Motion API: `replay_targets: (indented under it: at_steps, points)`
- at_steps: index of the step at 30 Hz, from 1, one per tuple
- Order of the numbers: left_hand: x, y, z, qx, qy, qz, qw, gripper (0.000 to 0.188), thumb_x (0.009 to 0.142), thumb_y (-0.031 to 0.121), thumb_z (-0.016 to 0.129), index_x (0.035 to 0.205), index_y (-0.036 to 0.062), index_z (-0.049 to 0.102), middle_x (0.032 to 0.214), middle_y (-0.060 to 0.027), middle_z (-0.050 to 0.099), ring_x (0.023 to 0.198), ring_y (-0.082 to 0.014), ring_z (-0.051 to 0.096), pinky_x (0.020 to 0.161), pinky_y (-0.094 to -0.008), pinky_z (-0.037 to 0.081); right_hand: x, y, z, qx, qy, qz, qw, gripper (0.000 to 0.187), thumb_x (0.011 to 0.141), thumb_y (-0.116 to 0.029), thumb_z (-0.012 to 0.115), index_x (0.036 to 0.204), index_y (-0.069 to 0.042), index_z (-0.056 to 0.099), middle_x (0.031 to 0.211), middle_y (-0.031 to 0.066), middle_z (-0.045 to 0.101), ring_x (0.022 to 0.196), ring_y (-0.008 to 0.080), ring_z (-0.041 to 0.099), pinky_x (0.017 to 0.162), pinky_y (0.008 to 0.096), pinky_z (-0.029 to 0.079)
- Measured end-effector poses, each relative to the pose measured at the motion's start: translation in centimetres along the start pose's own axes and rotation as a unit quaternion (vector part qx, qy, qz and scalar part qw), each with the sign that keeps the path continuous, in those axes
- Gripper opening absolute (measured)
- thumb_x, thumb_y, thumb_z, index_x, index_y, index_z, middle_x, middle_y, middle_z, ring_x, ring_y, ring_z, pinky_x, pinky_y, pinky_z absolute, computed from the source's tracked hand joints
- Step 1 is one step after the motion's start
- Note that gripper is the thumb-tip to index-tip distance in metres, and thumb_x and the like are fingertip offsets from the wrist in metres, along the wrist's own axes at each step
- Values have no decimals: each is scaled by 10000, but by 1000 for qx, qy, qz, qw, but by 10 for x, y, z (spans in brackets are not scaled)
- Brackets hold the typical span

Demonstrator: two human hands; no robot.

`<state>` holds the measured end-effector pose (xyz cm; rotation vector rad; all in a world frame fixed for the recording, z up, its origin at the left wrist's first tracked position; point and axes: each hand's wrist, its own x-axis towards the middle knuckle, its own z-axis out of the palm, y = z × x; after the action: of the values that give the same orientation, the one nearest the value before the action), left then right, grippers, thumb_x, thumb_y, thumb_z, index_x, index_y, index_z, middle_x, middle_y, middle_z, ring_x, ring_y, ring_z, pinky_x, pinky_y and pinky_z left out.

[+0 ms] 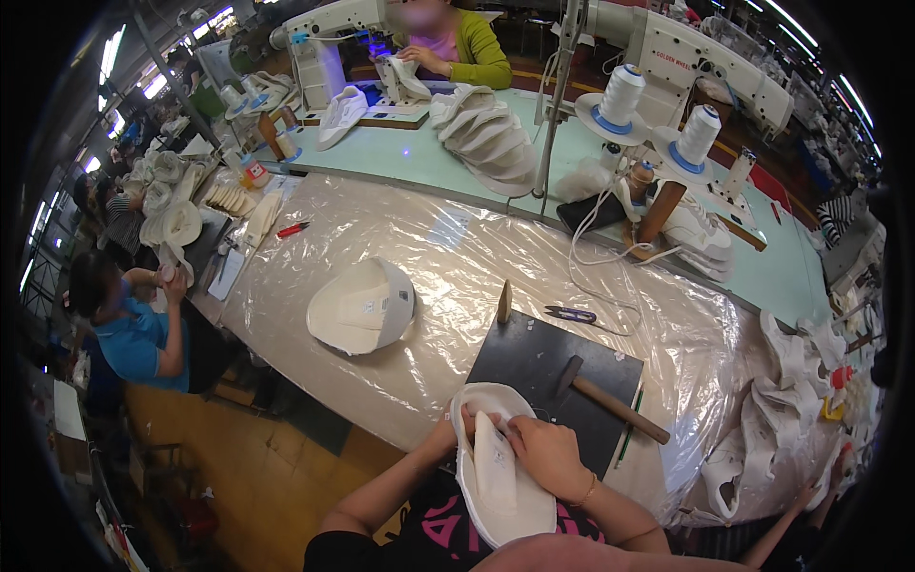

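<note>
In front of my body, at the near edge of the table, I hold a white shoe upper (510, 520) with a cream lining piece showing in its opening. My left hand (464, 426) grips its left side, its fingers partly hidden inside the opening. The fingers of my right hand (551, 456) are bent in a pinch at the opposite edge, near the top of the lining. Just beyond lies a black board (505, 360), with a wooden-handled hammer (618, 407) resting across it. A second white upper (365, 303) stands farther left on the table.
Thread snips (572, 314) and a green pencil (626, 437) lie by the board. Plastic covers the table (276, 291). White uppers pile up (762, 429) at right; others are stacked (486, 138) by a sewing machine. Co-workers sit at left (143, 329) and far side (477, 52).
</note>
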<state>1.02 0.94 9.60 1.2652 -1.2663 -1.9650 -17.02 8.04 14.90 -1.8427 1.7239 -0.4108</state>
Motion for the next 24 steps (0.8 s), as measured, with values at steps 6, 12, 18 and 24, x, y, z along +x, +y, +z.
replay_targets:
  at_steps: [6, 12, 18, 24]
  points:
    - [3, -11, -3, 22, 2, 5, 1000, 230, 880, 210, 765, 969, 9, 696, 862, -54, 681, 738, -120, 635, 621, -291, 536, 0, -1, -1, -19, -14, 16, 1000, 203, 892, -216, 657, 1045, -85, 675, 937, 111, 735, 774, 311, 713, 684, 425, 564]
    - [-2, -2, -2, 51, -10, 55, 997, 342, 954, 332, 683, 1022, -3, 693, 891, -58, 685, 785, -125, 637, 656, -288, 538, -1, -3, -1, -22, -3, 19, 1000, 179, 893, -210, 656, 1021, -89, 687, 936, 106, 732, 777, 310, 711, 682, 421, 561]
    - [0, -1, -2, 23, -3, 5, 1000, 300, 875, 280, 752, 980, 2, 713, 891, -76, 703, 780, -140, 652, 668, -308, 549, 0, -2, 0, -57, 36, -38, 997, 174, 932, -247, 619, 933, -80, 665, 854, 104, 691, 703, 298, 694, 585, 411, 543]
    - [-4, -2, 0, 25, 7, 13, 1000, 274, 901, 277, 749, 934, 8, 710, 831, -49, 686, 719, -125, 628, 610, -283, 526, -1, -1, -3, -82, 21, -42, 996, 197, 927, -271, 630, 878, -83, 658, 804, 87, 669, 686, 278, 692, 564, 395, 534]
